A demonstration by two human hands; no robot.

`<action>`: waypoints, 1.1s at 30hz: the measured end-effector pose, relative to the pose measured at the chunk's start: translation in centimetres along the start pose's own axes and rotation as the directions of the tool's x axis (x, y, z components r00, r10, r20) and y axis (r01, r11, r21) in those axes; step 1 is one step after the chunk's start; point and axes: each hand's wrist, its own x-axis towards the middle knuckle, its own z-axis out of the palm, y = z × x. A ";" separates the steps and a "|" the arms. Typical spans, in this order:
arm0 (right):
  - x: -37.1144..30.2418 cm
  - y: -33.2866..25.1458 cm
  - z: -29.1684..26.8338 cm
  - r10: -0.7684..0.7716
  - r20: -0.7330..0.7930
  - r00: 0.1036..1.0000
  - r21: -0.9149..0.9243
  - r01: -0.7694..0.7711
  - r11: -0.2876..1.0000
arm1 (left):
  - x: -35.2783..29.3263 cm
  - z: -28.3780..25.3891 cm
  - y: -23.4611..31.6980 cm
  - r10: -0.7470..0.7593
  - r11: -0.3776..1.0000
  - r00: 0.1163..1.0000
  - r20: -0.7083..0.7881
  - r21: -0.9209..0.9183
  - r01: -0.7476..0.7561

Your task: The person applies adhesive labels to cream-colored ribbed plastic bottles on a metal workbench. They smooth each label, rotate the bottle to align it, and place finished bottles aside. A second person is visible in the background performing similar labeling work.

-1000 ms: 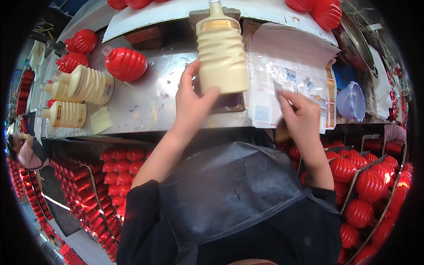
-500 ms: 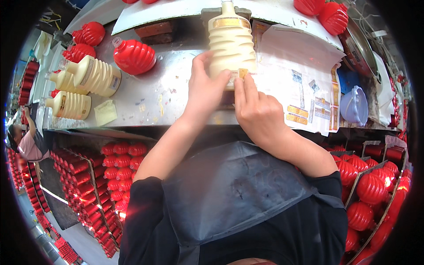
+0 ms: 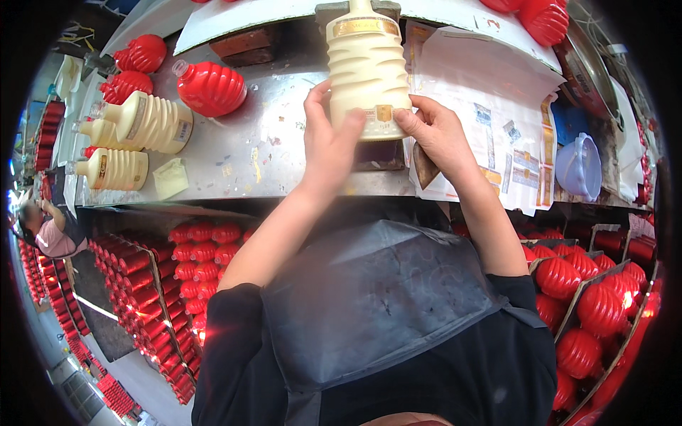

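Cream-coloured and ribbed, the bottle (image 3: 368, 67) points its neck away from the person, base nearest, its long axis running nearly straight up the view over the metal tabletop (image 3: 213, 142). The left hand (image 3: 327, 142) grips its lower left side, thumb blurred; the right hand (image 3: 442, 136) grips the lower right, thumb just beside a gold square (image 3: 384, 113).

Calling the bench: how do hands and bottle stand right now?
Left hand and right hand on cream bottle. Gold label low on its front. Nearest red bottle off left, clear of both hands.
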 end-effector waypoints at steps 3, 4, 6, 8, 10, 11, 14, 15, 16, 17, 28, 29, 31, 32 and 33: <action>-0.1 -0.2 -0.1 0.006 0.007 1.000 -0.005 -0.006 1.000 | -0.1 -0.1 -0.2 0.004 0.998 1.000 0.012 -0.061 -0.003; -0.2 -0.4 -0.1 0.003 -0.011 1.000 -0.025 -0.003 1.000 | -0.1 -0.1 -0.2 0.004 0.997 1.000 0.013 -0.081 -0.003; -0.3 -0.8 0.0 -0.024 -0.038 0.999 -0.054 0.022 0.998 | -0.2 -0.2 -0.3 0.000 0.993 1.000 0.018 -0.118 0.002; -0.4 -1.2 0.1 0.000 -0.051 0.999 -0.061 -0.003 0.998 | -0.4 -0.2 -0.4 -0.011 0.990 1.000 0.022 -0.144 0.014; -0.4 -1.5 0.4 0.008 -0.062 0.998 -0.070 -0.013 0.997 | -0.4 -0.3 -0.5 -0.004 0.987 0.999 0.036 -0.160 0.010; -0.4 -1.5 0.5 0.011 -0.073 0.997 -0.083 -0.017 0.996 | -0.4 -0.3 -0.5 0.004 0.987 0.999 0.037 -0.160 0.002; -0.4 -1.4 0.5 0.014 -0.073 0.997 -0.123 -0.023 0.992 | -0.3 -0.5 -0.7 0.016 0.991 0.999 0.047 -0.133 -0.010; -0.4 -1.3 0.3 -0.004 -0.053 0.999 -0.125 -0.002 0.992 | -0.3 -0.5 -0.7 0.026 0.991 0.998 0.058 -0.132 -0.018; -0.5 -1.2 0.2 0.013 -0.038 0.999 -0.056 -0.015 0.998 | -0.3 -0.6 -0.7 0.030 0.992 0.997 0.064 -0.125 -0.022; -0.5 -1.0 0.0 0.010 -0.009 1.000 0.026 -0.009 1.000 | -0.4 -0.7 -0.7 0.025 0.993 0.997 0.072 -0.114 -0.016; -1.0 0.5 -0.5 -0.068 0.166 0.984 0.248 0.025 0.968 | -0.9 -1.1 -0.6 -0.041 0.988 0.995 0.087 -0.142 0.053; -1.1 0.5 -0.5 -0.031 0.177 0.984 0.238 -0.012 0.971 | -0.9 -1.2 -0.6 -0.064 0.984 0.994 0.085 -0.158 0.077; -1.1 0.5 -0.3 -0.024 0.145 0.989 0.197 -0.005 0.980 | -0.8 -1.2 -0.7 -0.023 0.985 0.997 0.078 -0.166 0.036; -1.1 0.5 0.1 -0.055 0.104 0.993 0.166 0.037 0.985 | -0.7 -1.1 -0.7 -0.018 0.985 0.997 0.070 -0.170 0.030; -1.0 0.5 0.5 -0.070 0.092 0.993 0.125 0.058 0.990 | -0.7 -0.9 -0.8 -0.016 0.991 0.997 0.074 -0.128 0.025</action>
